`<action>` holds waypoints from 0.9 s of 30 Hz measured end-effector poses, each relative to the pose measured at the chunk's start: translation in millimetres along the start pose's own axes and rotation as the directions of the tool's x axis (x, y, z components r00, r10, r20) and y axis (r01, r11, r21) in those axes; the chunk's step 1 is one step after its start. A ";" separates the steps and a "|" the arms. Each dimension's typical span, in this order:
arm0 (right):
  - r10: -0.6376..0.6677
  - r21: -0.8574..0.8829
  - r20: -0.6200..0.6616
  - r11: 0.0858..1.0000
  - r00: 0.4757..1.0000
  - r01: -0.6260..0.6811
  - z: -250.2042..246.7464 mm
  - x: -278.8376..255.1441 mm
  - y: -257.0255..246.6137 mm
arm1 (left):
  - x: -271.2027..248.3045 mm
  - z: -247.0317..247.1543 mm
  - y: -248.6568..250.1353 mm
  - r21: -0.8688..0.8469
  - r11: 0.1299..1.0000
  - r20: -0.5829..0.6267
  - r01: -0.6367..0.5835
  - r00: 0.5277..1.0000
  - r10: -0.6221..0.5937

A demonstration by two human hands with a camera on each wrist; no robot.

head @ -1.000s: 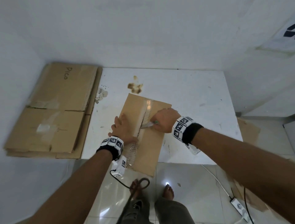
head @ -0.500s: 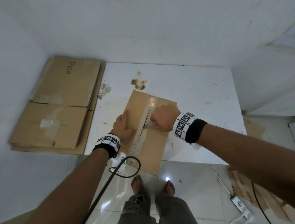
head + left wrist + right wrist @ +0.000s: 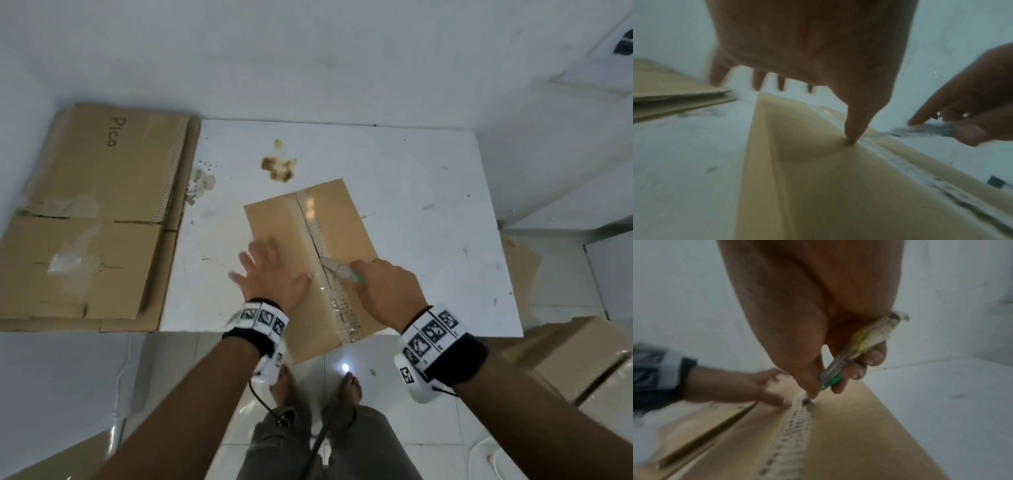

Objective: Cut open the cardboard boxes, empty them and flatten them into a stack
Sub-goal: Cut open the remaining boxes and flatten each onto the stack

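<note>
Two hands are on one cardboard box (image 3: 310, 263), which lies on the white table (image 3: 411, 192) with its near end hanging over the table's front edge. Down the box's middle runs the taped seam (image 3: 317, 246), its long axis going from the person out toward the wall, tilted a little to their left.

Right of that seam, the right hand (image 3: 387, 291) is curled around a utility knife (image 3: 337, 270), thumb and fingers wrapped on the handle. Its blade reaches in from the right and meets the seam about midway along the box. In the right wrist view the tip sits in the tape line just below the thumb.

Left of the seam, the left hand (image 3: 270, 274) is spread flat, fingers straight, holding nothing. Its thumb tip presses the box top just beside the seam, very near the blade; the outer fingers are blurred and seem to reach past the box's left edge.

So the cut looks partway done. The seam's far stretch shows a dark slit, while crinkled tape covers the near stretch, which I judge is what's left. Pulling along that axis brings the blade toward the body and past that left thumb, so the thumb is the risk.

Left of the box, a stack of flattened cardboard (image 3: 92, 219) lies beside the table. Right of the box, another box (image 3: 579, 356) stands on the floor.
</note>
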State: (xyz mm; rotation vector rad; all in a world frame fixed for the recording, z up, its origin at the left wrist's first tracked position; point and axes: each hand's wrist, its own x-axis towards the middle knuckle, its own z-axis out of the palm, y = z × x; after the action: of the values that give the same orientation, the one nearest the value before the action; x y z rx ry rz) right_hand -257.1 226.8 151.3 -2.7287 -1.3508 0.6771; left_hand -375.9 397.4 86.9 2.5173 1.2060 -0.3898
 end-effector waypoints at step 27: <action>0.193 0.328 0.309 0.898 0.931 -0.294 30.1 -78.5 -25.8 | 107.2 6.0 -21.6 0.245 0.514 -0.069 -0.822 0.514 0.855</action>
State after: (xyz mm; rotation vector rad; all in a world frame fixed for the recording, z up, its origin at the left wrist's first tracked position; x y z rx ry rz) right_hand -329.9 178.0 158.5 -2.5795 -0.7978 1.2227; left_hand -328.6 482.9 37.4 2.9615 -0.1763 0.0047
